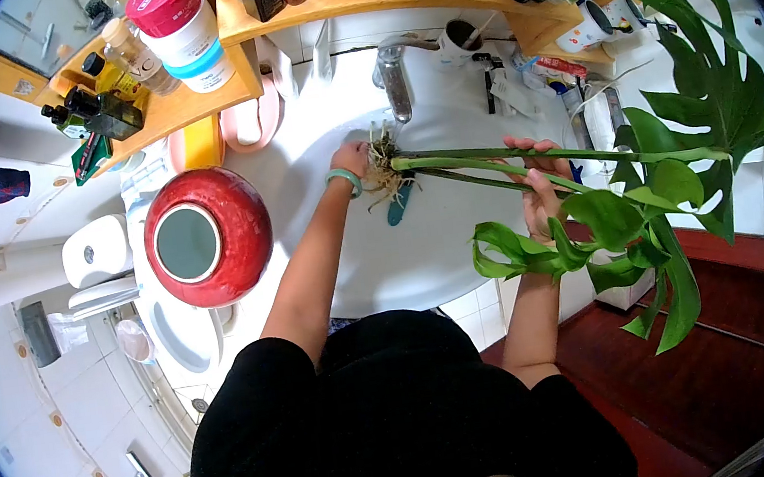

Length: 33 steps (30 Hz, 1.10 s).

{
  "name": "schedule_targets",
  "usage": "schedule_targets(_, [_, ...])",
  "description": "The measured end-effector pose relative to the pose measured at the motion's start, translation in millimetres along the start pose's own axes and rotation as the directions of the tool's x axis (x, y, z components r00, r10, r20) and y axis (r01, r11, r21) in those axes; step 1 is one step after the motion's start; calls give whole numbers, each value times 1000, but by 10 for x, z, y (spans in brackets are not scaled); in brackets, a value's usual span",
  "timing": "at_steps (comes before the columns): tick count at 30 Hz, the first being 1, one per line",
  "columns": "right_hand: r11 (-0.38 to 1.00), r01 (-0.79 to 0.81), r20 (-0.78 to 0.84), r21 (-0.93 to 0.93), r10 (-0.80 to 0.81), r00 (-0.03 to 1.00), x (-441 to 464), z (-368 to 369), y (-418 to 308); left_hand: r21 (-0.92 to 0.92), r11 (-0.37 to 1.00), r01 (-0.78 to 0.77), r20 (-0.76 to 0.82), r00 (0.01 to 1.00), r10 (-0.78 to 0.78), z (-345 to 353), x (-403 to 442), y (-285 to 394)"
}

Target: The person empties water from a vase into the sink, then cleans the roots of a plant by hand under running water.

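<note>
Here our left hand [349, 159] grips the roots [382, 164] near the faucet [396, 89]; our right hand [542, 202] cradles the stems [449, 162], best gently.

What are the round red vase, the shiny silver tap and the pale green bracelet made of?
The round red vase looks like glazed ceramic: it shines, and its red is mottled. The shiny silver tap seems to be chrome-coated metal, with bright glints. The smooth pale green bracelet could be jade, but glass or plastic might look the same.

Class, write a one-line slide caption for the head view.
Over a white sink, two hands support a leafy plant, its pale roots beneath the faucet.
</note>
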State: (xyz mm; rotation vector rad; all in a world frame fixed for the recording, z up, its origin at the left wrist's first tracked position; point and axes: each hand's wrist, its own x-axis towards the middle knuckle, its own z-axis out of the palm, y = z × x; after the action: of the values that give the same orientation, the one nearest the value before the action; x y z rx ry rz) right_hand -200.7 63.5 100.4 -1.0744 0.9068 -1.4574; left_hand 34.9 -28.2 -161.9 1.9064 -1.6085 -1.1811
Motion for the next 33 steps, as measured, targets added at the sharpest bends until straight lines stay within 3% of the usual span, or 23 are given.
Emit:
schedule_targets(1, [1000,-1,0,-1,1,1000,1,-25,-14,-1,1000,0,1,1000,0,1,20,2])
schedule_targets(2, [1000,-4,30,-9,4,1000,2,-59,-28,-295,951,92,151,987,-49,2,40,6])
schedule_targets(3, [1000,-8,60,-17,9,998,1,-99,-44,-543,811,217,306,951,-50,-4,48,29])
schedule_targets(4, [1000,-19,83,18,18,996,-2,-153,-52,-545,810,217,306,951,-49,78,117,-17])
schedule_targets(6, [1000,8,109,9,-9,994,-11,-245,-58,-722,408,559,530,826,-193,315,272,-127])
schedule_targets(7, [999,35,136,3,-35,990,-18,-286,-69,-723,406,559,531,826,-191,247,201,10])
schedule_targets(9, [1000,-3,107,-11,4,994,-39,-354,-99,-664,170,728,696,685,-217,97,65,258])
schedule_targets(10, [1000,3,144,10,-4,990,-45,-382,-111,-662,168,730,698,683,-215,91,53,270])
schedule_targets(12, [999,3,195,47,-13,981,-52,-423,-150,-633,180,753,767,642,16,73,55,260])
schedule_targets(13, [999,3,194,45,-12,981,-56,-469,-164,-633,179,753,768,640,18,130,138,175])
schedule_targets(15, [999,14,204,51,-24,979,-69,-604,-175,-683,281,674,727,666,168,218,296,34])
schedule_targets(19, [991,68,198,113,-89,976,-65,-757,-215,-739,305,600,664,725,183,158,253,21])
schedule_targets(21, [988,103,198,114,-124,972,-56,-811,-192,-688,92,720,715,651,256,249,280,-43])
schedule_targets(23, [984,98,35,150,-104,994,-84,-775,-200,-692,65,719,710,663,236,411,326,-233])
schedule_targets(25, [981,122,55,153,-131,990,-78,-785,-161,-699,34,714,703,678,216,345,206,-208])
schedule_targets(27, [985,120,9,124,-122,992,-96,-795,-132,-712,-132,689,673,724,150,245,-63,-78])
schedule_targets(29, [984,123,45,126,-130,991,-91,-904,-72,-730,-149,667,644,744,180,156,-192,28])
schedule_targets(33, [988,109,-99,109,-98,990,-87,-830,-48,-777,-213,593,530,798,289,222,-155,-32])
